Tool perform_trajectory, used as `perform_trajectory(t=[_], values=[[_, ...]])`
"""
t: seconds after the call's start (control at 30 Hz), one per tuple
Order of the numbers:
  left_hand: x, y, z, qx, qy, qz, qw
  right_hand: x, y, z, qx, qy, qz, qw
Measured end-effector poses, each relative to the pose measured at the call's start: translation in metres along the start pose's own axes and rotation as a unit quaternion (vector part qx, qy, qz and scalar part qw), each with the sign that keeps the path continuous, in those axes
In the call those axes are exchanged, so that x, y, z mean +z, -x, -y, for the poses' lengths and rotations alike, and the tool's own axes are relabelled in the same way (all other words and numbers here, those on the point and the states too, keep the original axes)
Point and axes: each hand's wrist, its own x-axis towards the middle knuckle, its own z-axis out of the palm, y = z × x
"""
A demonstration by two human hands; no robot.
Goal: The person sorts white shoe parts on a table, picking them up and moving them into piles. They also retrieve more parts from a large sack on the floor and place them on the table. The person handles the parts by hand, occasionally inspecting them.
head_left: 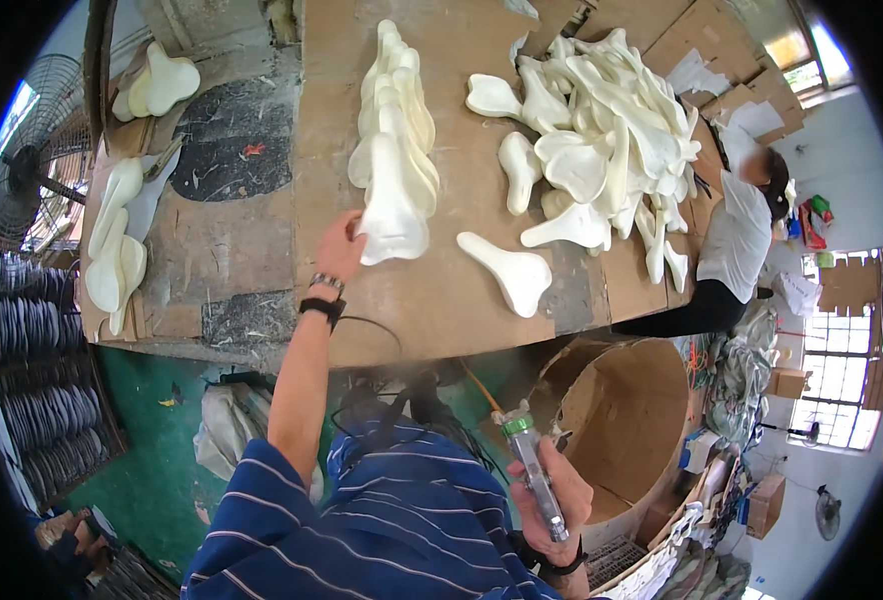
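Observation:
My left hand pinches the left edge of the nearest white saddle-shaped foam pad. This pad is the front one of an overlapping row of similar pads running away across the table. Low at the right, beside my body, my right hand is wrapped round a slim air tool with a clear-grey body and a green collar. An orange-yellow hose meets its upper end. A single pad lies to the right of the row, touched by neither hand.
A cardboard-covered table carries a big heap of pads at right and several more at left. Below its right edge stands a round cardboard bin. A person leans at the far right. Racks stand at left.

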Motion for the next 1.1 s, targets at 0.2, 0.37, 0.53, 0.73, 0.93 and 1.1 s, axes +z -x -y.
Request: perform_trajectory(t=[0.2,0.37,0.53,0.73,0.93,1.1], values=[[-0.081,0.06,0.02,-0.058,-0.04,-0.058,0.996,-0.004,-0.005,-0.003,0.078,0.041,0.11,0.99],[-0.101,0.073,0.021,-0.012,-0.026,-0.093,0.995,-0.002,-0.012,0.007,0.043,0.057,0.051,0.996],[-0.069,0.032,-0.002,0.06,-0.053,0.006,0.997,0.006,-0.022,0.014,-0.04,0.066,-0.024,0.997],[0.015,-0.047,-0.007,0.142,-0.07,0.038,0.987,0.017,-0.011,0.008,-0.016,0.017,-0.046,0.999],[0.025,-0.033,-0.03,0.126,-0.119,0.097,0.98,0.001,-0.011,-0.003,0.042,0.02,-0.015,0.999],[0.01,0.005,-0.062,0.083,-0.115,0.048,0.989,-0.013,-0.014,-0.019,0.066,0.024,-0.016,0.997]])
